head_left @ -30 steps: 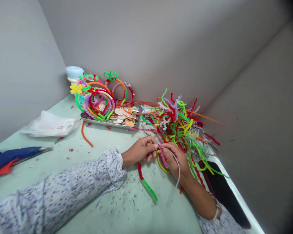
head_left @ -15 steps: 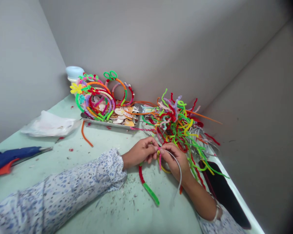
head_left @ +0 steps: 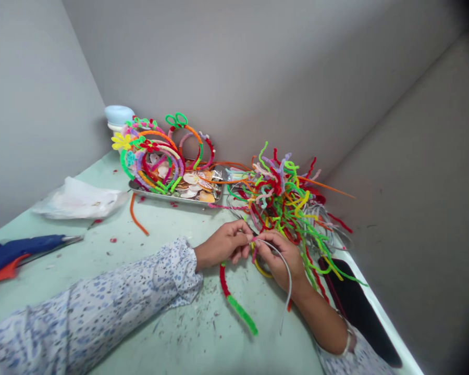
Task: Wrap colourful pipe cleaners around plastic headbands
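My left hand (head_left: 222, 244) and my right hand (head_left: 278, 254) meet at the middle of the pale green table (head_left: 101, 260), fingers pinched together. Between them they hold a thin grey headband (head_left: 287, 276) partly wrapped with fuzzy pipe cleaners. A red and green wrapped end (head_left: 236, 299) hangs down toward me over the table. A short pink pipe cleaner (head_left: 255, 253) and a yellow loop (head_left: 261, 270) sit at the fingertips. Just beyond my hands lies a tangled heap of coloured pipe cleaners (head_left: 287, 200).
A metal tray (head_left: 172, 197) at the back holds finished colourful headbands (head_left: 152, 151) and shell-like pieces. A blue glue gun (head_left: 19, 250) lies at the left, a crumpled plastic bag (head_left: 78, 199) beyond it. A black phone (head_left: 355, 307) rests by the right edge. Grey walls enclose the corner.
The pink pipe cleaner has been drawn shorter and closer around the band at my fingertips. The red and green end swung slightly lower and right. Both hands stayed in place.
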Demonstrator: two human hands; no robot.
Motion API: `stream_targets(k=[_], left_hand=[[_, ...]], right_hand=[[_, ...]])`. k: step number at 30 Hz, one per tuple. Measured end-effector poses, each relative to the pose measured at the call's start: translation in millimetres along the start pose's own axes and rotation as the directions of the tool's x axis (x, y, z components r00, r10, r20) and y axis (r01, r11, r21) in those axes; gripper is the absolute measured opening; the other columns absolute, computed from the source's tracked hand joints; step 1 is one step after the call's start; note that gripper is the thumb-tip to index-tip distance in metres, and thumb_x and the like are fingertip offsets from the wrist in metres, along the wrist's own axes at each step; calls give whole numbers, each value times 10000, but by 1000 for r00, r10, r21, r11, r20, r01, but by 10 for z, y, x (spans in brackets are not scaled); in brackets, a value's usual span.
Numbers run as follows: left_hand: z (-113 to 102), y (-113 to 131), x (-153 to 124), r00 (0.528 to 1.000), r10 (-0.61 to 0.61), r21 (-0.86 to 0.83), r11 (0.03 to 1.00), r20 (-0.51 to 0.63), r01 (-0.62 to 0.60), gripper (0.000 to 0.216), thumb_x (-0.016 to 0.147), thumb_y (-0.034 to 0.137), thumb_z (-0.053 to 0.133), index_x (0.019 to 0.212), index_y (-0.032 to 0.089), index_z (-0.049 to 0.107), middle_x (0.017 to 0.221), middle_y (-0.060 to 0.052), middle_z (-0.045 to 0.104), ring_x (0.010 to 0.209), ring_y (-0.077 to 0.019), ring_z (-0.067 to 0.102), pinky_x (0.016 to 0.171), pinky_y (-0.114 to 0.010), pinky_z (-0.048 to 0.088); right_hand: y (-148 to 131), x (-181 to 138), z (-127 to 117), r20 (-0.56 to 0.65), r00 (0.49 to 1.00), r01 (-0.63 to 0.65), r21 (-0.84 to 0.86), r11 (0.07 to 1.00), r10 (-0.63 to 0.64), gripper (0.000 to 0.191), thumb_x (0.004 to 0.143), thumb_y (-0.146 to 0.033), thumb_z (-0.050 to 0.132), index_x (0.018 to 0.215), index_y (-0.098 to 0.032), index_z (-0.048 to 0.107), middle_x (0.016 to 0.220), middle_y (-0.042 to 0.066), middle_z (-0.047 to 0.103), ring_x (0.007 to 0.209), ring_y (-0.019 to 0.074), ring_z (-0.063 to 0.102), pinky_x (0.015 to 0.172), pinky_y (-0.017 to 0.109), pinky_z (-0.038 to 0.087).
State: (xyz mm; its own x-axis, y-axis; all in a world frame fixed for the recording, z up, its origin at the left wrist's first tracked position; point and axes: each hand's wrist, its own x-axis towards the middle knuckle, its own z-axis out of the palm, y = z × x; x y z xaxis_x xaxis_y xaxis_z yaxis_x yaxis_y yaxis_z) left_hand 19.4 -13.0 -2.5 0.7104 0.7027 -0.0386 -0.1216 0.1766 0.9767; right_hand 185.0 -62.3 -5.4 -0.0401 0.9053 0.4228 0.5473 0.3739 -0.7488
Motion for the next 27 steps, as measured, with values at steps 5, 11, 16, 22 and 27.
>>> stream_targets(k=[5,11,16,22,27], left_hand=[[-8,35,3,999,-42,-23,999,13,42,158,802,318,514,800,173,451,533,45,561,314,-46,419,323,-148,280],[-7,69,4,997,-71,-45,996,20,72,176,793,329,523,801,169,451,524,43,552,313,-51,424,311,-146,268],[-19,35,18,997,-78,-79,994,12,79,222,786,371,543,803,174,442,516,48,545,314,-52,420,327,-150,303],[-24,24,29,996,-83,-90,992,19,84,177,791,330,531,796,173,448,507,49,547,305,-55,415,319,-152,294],[-55,101,20,983,-165,-118,978,85,174,159,773,298,545,769,164,460,486,35,548,298,-64,424,300,-151,258]], right_hand=[[-12,-6,-16,-9,998,57,-68,996,-58,74,816,-213,559,814,-194,631,786,27,620,718,154,592,683,264,466],[-23,1,-26,-9,998,59,-65,996,-60,91,821,-241,550,794,-198,625,770,24,620,706,156,594,672,266,468],[-20,3,-13,36,999,-10,-1,1000,10,133,845,-290,537,822,-192,624,772,28,605,693,153,583,646,256,463],[40,-2,8,62,998,-31,-31,999,33,140,856,-273,519,801,-187,615,739,16,584,646,137,554,614,242,439],[41,-13,-9,78,992,106,-100,989,-99,105,858,-218,498,816,-184,587,753,22,572,678,140,544,652,250,431]])
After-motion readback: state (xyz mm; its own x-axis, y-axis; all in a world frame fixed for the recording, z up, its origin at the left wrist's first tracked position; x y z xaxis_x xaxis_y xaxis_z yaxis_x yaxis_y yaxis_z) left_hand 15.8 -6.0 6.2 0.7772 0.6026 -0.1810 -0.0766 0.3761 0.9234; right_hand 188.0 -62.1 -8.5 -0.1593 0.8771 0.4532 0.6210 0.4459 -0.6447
